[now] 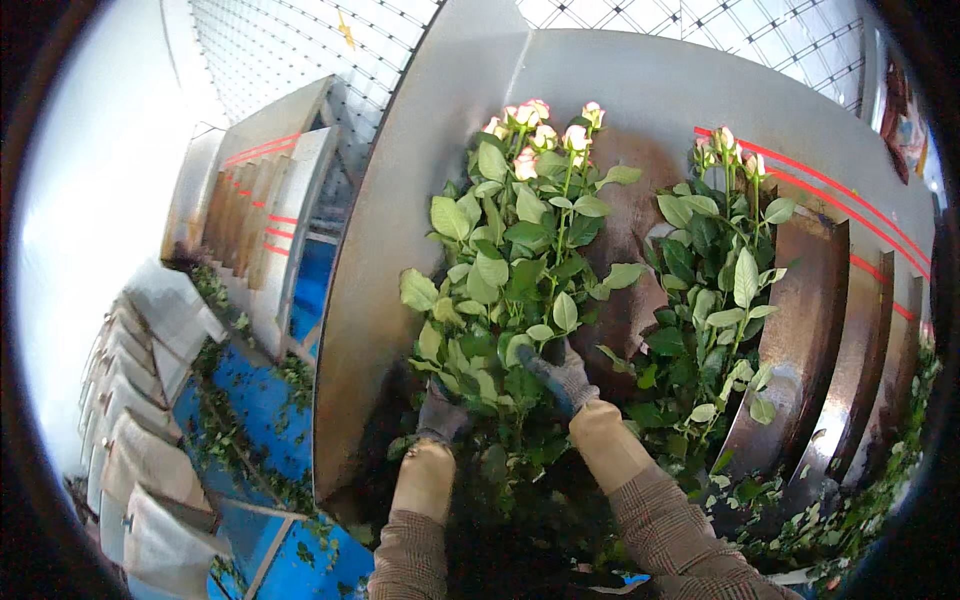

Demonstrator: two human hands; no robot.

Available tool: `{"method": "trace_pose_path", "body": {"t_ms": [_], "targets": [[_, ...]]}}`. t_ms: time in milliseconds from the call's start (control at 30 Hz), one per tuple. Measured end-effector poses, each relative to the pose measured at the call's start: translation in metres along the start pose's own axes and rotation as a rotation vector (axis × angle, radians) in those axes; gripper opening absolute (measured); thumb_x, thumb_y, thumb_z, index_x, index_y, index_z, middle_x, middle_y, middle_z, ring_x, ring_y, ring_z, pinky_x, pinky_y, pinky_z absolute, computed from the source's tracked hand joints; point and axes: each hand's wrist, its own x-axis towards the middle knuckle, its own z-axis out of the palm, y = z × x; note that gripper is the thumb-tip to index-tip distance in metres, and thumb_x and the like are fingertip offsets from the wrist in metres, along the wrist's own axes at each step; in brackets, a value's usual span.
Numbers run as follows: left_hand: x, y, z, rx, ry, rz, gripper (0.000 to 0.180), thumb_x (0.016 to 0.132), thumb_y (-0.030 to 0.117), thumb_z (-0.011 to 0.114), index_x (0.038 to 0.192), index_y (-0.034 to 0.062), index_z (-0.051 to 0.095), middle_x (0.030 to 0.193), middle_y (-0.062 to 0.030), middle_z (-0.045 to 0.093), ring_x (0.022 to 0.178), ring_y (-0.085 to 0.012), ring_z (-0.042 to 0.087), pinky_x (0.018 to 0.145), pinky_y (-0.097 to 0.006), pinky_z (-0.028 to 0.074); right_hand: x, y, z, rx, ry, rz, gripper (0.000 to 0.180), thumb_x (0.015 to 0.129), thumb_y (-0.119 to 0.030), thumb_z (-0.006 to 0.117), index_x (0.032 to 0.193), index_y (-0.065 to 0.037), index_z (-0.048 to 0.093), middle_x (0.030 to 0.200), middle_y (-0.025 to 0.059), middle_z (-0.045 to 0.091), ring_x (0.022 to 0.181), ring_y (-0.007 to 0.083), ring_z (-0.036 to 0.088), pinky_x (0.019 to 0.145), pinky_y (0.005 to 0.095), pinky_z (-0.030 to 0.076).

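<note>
Flanking the rose bunch [525, 236] low down, left hand [441, 413] and right hand [566, 381] hold it.

Left hand [441, 414] partly hidden by rose leaves [487, 280]; sleeves [411, 555] cut off below.

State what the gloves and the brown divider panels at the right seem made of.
Gloves: probably knitted fabric, matte grey, judging by the soft, speckled surface; any coating is unclear.
Divider panels: likely sheet metal, brown-stained and partly glossy, judging by thin edges and bright reflections.
</note>
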Motion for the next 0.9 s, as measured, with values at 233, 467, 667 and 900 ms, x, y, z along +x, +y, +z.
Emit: {"method": "trace_pose_path", "body": {"t_ms": [233,467,667,900], "targets": [[0.026,-0.026,0.028,-0.71,-0.135,-0.016,0.052,0.079,0.024,0.073,0.123,0.0041,0.056,0.119,-0.0157,0.062,0.111,-0.0331,0.058,0.092,-0.041,0.05,0.044,0.033,0.057,0.256,0.041,-0.145,0.054,0.082,-0.002,0.071,0.13,-0.004,0.046,0.116,0.005,0.062,0.101,0.0169,0.059,0.087,0.0328,0.051],[0.027,-0.043,-0.019,-0.762,-0.178,-0.067,0.072,0.065,0.03,0.086,0.124,0.0039,0.055,0.121,-0.0146,0.061,0.11,-0.0271,0.059,0.091,-0.042,0.051,0.049,-0.038,0.031,0.14,0.094,-0.255,0.042,0.079,-0.008,0.077,0.117,-0.005,0.059,0.106,0.0058,0.068,0.091,0.0153,0.064,0.08,0.0309,0.053],[0.008,0.095,-0.044,0.04,-0.387,-0.341,0.097,0.064,0.057,0.079,0.137,0.0053,0.042,0.136,-0.0197,0.047,0.119,-0.0336,0.051,0.096,-0.044,0.046,0.017,-0.075,-0.106,-0.392,0.501,-0.492,0.04,0.078,-0.015,0.074,0.113,-0.004,0.059,0.099,0.007,0.068,0.086,0.0196,0.064,0.078,0.0347,0.051],[-0.092,0.235,-0.077,-0.312,-0.295,0.264,0.082,0.079,0.041,0.074,0.141,0.0051,0.035,0.136,-0.0193,0.046,0.119,-0.0329,0.051,0.094,-0.044,0.046,-0.063,-0.083,-0.04,0.346,0.259,-0.485,0.045,0.081,-0.005,0.073,0.123,-0.005,0.056,0.112,0.004,0.065,0.099,0.0166,0.062,0.091,0.0327,0.05]]}}
